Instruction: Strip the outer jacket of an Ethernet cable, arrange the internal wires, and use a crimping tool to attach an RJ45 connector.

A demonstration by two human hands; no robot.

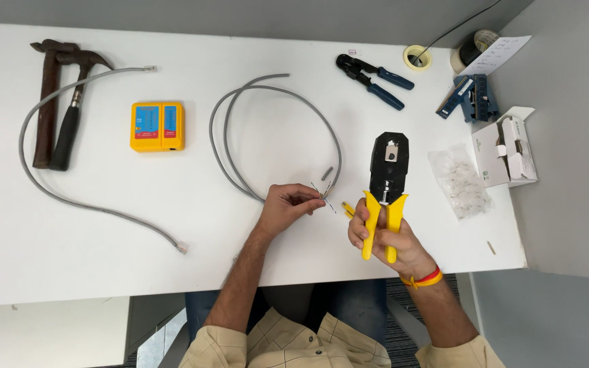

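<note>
1. Your left hand (288,203) pinches the stripped end of the grey cable (275,129), thin wires fanning out at the fingertips.
2. The cable loops away across the white worktop (253,232) and returns beside your hand.
3. Your right hand (383,240) is closed around the yellow handles of the crimping tool (386,178), black head upright.
4. A yellow cable tester (157,126) lies left of the loop; a bag of clear connectors (459,182) lies right of the tool.
</note>
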